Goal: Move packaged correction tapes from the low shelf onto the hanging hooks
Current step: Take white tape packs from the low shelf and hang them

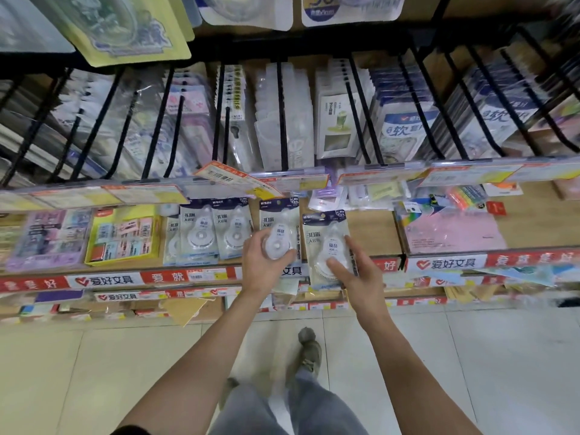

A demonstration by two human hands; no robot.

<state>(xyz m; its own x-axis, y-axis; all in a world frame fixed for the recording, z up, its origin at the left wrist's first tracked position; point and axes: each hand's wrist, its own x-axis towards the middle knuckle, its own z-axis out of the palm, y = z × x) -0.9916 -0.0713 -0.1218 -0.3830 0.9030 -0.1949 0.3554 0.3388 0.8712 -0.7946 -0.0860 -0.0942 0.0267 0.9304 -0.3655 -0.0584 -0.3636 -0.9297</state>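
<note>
Nearest, at six o'clock, the person's legs and one shoe (310, 353) stand on pale floor tiles (470, 372). Both forearms reach up toward twelve. The left hand (262, 262) curls round the lower part of one packaged correction tape (277, 229), thumb and fingers wrapped on its clear bubble. Just to its three o'clock, the right hand (353, 271) holds a second pack (326, 243) with thumb across the front and fingers along the right edge. At nine o'clock from the left hand, more tape packs (216, 230) lie on the low shelf (370, 233). Beyond, toward twelve, black hanging hooks (282, 120) carry rows of packaged goods.
</note>
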